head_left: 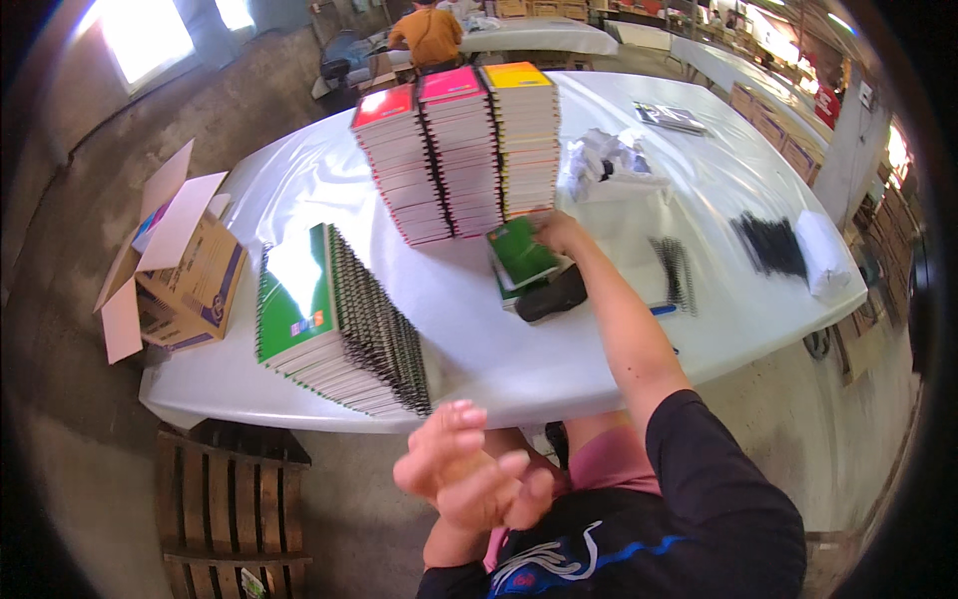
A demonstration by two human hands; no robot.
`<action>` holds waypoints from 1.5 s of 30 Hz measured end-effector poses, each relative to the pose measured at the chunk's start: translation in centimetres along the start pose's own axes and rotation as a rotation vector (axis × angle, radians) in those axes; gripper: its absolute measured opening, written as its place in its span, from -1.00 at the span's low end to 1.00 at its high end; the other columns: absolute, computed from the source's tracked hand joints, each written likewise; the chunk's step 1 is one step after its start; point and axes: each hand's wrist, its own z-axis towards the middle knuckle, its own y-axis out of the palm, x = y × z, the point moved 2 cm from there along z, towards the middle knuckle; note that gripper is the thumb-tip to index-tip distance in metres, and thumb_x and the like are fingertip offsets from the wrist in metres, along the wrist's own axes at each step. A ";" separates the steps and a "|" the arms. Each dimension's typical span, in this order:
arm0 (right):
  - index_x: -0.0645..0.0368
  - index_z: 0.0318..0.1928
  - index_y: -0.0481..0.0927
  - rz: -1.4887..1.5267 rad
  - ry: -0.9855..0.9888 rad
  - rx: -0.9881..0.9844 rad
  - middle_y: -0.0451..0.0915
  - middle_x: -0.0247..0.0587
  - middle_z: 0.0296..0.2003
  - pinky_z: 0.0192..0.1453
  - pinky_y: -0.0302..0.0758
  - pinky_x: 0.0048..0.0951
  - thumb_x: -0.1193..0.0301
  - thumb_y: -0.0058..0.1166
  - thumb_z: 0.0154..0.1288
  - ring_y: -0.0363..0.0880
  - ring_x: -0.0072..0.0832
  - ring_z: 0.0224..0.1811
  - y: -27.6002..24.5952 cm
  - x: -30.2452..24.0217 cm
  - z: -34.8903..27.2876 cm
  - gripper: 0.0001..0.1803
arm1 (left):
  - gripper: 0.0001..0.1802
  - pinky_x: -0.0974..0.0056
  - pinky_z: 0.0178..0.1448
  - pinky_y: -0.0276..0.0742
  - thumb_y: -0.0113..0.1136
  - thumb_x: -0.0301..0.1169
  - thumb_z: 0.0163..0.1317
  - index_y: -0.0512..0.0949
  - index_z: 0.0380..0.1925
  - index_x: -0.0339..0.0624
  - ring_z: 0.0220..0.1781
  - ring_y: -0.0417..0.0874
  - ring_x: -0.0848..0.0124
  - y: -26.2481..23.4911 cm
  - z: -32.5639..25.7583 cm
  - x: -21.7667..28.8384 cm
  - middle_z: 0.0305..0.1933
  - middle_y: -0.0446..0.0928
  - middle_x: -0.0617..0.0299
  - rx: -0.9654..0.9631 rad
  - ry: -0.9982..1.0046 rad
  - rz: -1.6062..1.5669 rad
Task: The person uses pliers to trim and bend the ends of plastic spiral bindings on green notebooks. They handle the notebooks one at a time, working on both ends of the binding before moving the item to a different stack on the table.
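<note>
Right hand (561, 232) grips the green-covered spiral notebook (522, 252) mid-table (299, 180), beside three tall notebook stacks (459, 150), squaring it. Left hand (464, 477), spread wide and empty, hovers off the near edge.

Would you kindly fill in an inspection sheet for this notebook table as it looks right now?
Surface: white plastic-covered table, glossy with window glare.
Job's things: green-covered spiral notebook on a short pile; three tall notebook stacks topped red, pink and yellow; slanted stack of green spiral notebooks.
Clutter: black spiral bindings, crumpled clear plastic wrap, dark block.
Grips: right hand touches the green-covered notebook, grip unclear; left hand open, empty, below the table edge.
Cables: nothing seen.
Surroundings: open cardboard box, wooden crate, a seated person in orange at a far table.
</note>
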 end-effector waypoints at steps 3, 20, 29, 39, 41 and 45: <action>0.02 0.12 0.47 0.471 0.182 -0.227 0.48 -0.36 -0.52 -0.62 0.20 -0.48 0.00 0.38 -0.07 0.41 -0.54 -0.54 0.9 -1.4 -0.7 -0.26 | -0.66 0.07 0.10 0.37 0.30 -0.30 0.03 0.48 -0.19 -0.14 0.01 0.43 0.12 1.6 -1.3 -2.4 0.00 0.32 0.03 -0.158 -0.214 0.191; 0.23 0.08 0.49 -0.207 0.185 0.392 0.37 0.07 0.12 0.18 0.31 -0.01 -0.22 0.25 -0.15 0.36 -0.09 0.19 3.7 -8.9 -7.3 -0.10 | -0.51 -0.14 0.27 0.11 0.14 0.05 0.14 0.59 0.01 0.11 0.29 0.32 0.08 8.2 -10.5 -21.7 0.30 0.29 -0.04 -0.440 -1.008 0.663; 0.19 -0.09 0.46 0.149 0.034 0.187 0.53 0.14 -0.09 -0.01 0.49 -0.07 0.36 0.18 -0.01 0.55 0.01 -0.05 4.8 -12.0 -5.0 -0.59 | -0.23 -0.22 0.27 0.05 0.29 0.02 0.04 0.32 0.23 -0.04 0.38 0.15 -0.02 7.9 -10.2 -19.9 0.38 0.06 -0.11 -0.166 -0.883 0.466; 0.12 -0.11 0.50 -0.370 -0.388 -0.218 0.64 -0.10 -0.32 -0.18 0.51 -0.09 0.38 0.17 0.04 0.61 -0.05 -0.24 -0.5 -8.5 -21.6 -0.65 | -0.39 -0.17 0.41 -0.48 -0.02 -0.06 0.18 0.37 0.21 -0.08 0.41 0.13 0.04 7.9 -9.6 -6.1 0.29 0.32 0.07 -0.491 -0.211 0.667; 0.15 -0.09 0.52 -0.389 -0.546 -0.221 0.62 -0.07 -0.20 -0.01 0.46 -0.09 0.30 0.24 0.02 0.59 -0.10 -0.08 -1.4 -6.8 -22.9 -0.59 | -0.31 -0.23 0.38 -0.55 0.02 0.15 0.13 0.40 0.17 -0.02 0.38 0.15 0.09 8.1 -11.4 -7.5 0.13 0.39 0.15 -0.622 -0.381 0.632; 0.01 0.27 0.31 0.003 -0.346 -0.057 0.41 -0.03 0.14 0.18 0.33 0.00 0.03 0.23 0.05 0.35 -0.19 0.24 -8.0 0.8 -20.9 -0.21 | -0.30 -0.33 0.33 -0.30 0.36 0.20 -0.22 0.47 -0.20 -0.07 0.31 0.22 0.10 9.3 -11.3 -8.4 0.00 0.38 0.19 -0.605 -0.425 0.770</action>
